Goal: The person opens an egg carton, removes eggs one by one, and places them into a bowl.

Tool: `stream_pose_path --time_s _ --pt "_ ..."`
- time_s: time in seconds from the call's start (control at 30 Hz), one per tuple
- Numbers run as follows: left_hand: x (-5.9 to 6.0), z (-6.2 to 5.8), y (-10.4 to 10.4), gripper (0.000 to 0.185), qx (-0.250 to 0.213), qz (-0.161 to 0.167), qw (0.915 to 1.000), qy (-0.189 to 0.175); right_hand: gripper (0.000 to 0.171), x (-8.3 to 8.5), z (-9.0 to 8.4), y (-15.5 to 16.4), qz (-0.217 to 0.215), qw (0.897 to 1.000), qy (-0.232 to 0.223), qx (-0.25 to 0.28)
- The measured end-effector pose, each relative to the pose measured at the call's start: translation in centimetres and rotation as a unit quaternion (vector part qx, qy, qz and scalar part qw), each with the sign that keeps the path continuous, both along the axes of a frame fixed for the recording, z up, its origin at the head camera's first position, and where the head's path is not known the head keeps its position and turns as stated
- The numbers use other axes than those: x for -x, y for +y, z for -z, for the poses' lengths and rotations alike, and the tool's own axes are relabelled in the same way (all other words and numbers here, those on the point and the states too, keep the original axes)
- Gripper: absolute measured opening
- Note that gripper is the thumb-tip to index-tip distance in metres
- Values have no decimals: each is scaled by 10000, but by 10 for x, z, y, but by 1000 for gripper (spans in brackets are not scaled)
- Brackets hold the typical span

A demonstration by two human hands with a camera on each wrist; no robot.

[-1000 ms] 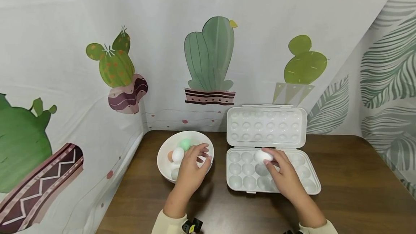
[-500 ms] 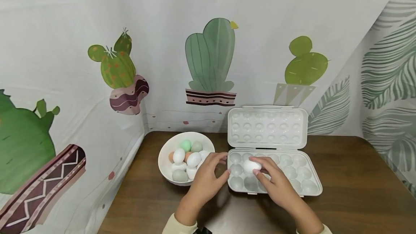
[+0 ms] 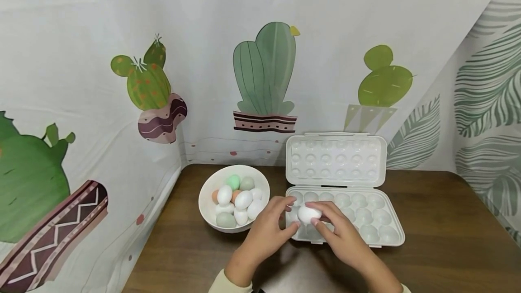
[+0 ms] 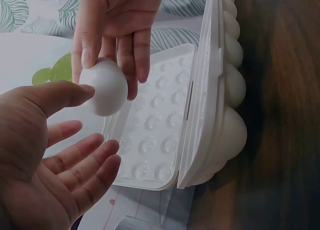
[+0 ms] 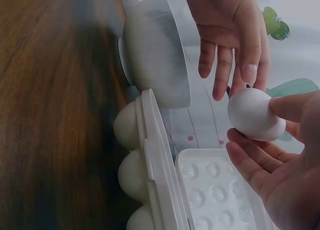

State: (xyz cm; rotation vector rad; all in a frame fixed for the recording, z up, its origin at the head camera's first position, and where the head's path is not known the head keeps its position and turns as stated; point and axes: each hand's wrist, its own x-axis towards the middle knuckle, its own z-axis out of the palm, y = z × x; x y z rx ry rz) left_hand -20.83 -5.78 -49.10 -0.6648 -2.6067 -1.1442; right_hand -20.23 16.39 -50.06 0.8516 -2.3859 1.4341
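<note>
My right hand [image 3: 342, 234] pinches a white egg [image 3: 309, 215] between thumb and fingers, above the left part of the egg carton's tray [image 3: 381, 217]. On the other side of the egg is my left hand [image 3: 268, 227], its fingers spread and slightly bent. In the left wrist view the left thumb [image 4: 65, 96] overlaps the egg's near side, while the other left fingers reach out below it. From the right wrist, the egg [image 5: 255, 114] shows between both hands, held by the right fingers. The tray cups that show in the head view hold no eggs.
A white bowl [image 3: 208, 189] stands left of the carton with several eggs in it: white, brown, pale grey-green and one mint green egg [image 3: 233, 181]. The carton's lid [image 3: 335, 159] leans open at the back, before a cactus-print cloth [image 3: 195, 80]. All stand on a brown wooden table [image 3: 439, 220].
My right hand has carried the egg leftward and toward me over the tray. My left hand has moved right, away from above the bowl, and come close to the egg.
</note>
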Motion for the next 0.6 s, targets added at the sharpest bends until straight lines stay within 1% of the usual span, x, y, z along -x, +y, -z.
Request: stream_pose_path --time_s 0.07,0.23,0.3,0.47,0.6 --pt "0 1 1 57 38 7 10000 30 39 0 0 -1 -40 10000 39 32" --pt "1 3 4 58 11 157 9998 99 42 -1 0 -2 -153 9997 119 112" --pt "0 3 5 57 -9 221 9997 74 42 -2 1 -3 -191 9996 126 143" --pt "-1 5 8 54 36 282 9995 167 41 -2 2 -5 -327 9993 11 168" --pt "-2 7 10 51 50 258 9992 292 40 -2 3 -6 -391 9990 -107 187"
